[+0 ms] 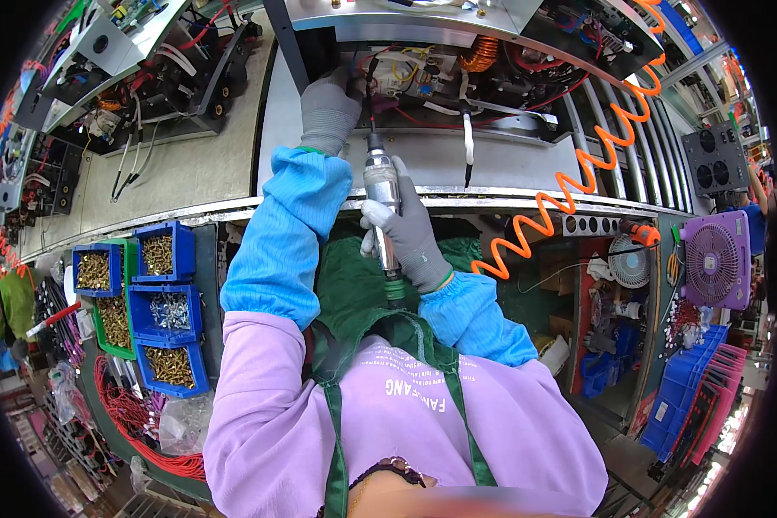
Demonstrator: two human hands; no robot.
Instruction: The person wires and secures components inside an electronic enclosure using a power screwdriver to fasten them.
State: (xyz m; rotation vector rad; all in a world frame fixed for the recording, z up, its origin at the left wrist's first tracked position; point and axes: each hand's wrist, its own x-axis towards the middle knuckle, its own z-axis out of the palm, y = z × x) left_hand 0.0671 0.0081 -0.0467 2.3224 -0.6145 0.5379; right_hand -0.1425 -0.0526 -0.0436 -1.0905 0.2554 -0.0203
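My right hand (416,235), in a grey glove, is wrapped round a silver air screwdriver (380,183). The tool's long thin bit points away from me into an open metal machine chassis (501,154). My left hand (330,110), also gloved, reaches into the chassis beside the bit's end. Its fingers look drawn together, but the tips are partly hidden among the wires, and whatever they grip cannot be made out. Close to the bit lie a circuit board (425,85) with coloured wires and a copper-coloured coil (481,53). A white cable (468,138) hangs over the chassis front edge.
An orange coiled air hose (527,231) stretches across on the right, over the metal rollers (634,155). Blue bins (171,315) of screws stand at the left. Another open chassis (147,112) sits at the far left. A purple fan (715,259) stands at the right.
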